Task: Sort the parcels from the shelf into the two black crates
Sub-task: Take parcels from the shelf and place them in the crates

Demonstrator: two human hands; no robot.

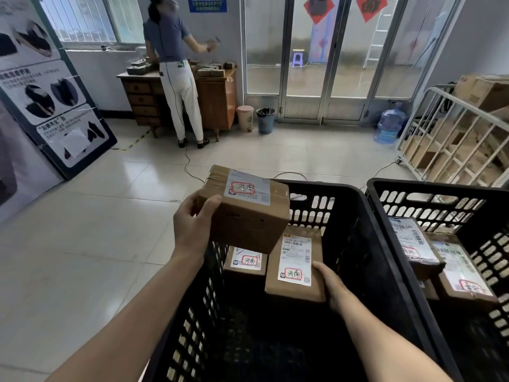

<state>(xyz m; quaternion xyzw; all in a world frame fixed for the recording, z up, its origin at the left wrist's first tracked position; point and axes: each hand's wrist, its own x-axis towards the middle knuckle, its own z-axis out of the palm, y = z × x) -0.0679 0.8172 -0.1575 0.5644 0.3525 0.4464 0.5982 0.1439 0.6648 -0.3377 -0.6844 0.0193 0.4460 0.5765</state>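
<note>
The floor (pixel 82 244) is pale glossy tile, and the near black crate (pixel 358 244) stands on it at the bottom of the view, its slotted walls open at the top. Beyond the crate, across the tiles, a wooden counter (pixel 214 97) with drawers sits against the far wall, small stacks on it, and a person (pixel 176 78) stands at it facing away. Glass doors (pixel 330 64) fill the wall beyond the crate, with a pink bin (pixel 245 117) and a dark bin (pixel 265 119) at their foot and a blue water jug (pixel 389 124) further right. A second black crate (pixel 440 205) touches the near crate's right side and holds two labelled parcels (pixel 451 268). Behind it stands a metal shelf cart (pixel 454 139) loaded with cardboard boxes. A printed board (pixel 41 86) leans far left of the crate.

The left hand (pixel 192 224) is closed on the side of a brown parcel (pixel 248 213), held above the crate's left wall. The right hand (pixel 327 279), inside the crate, grips the corner of a flat parcel (pixel 297 263), which partly overlaps a smaller parcel (pixel 245 263) lying deeper in the crate.
</note>
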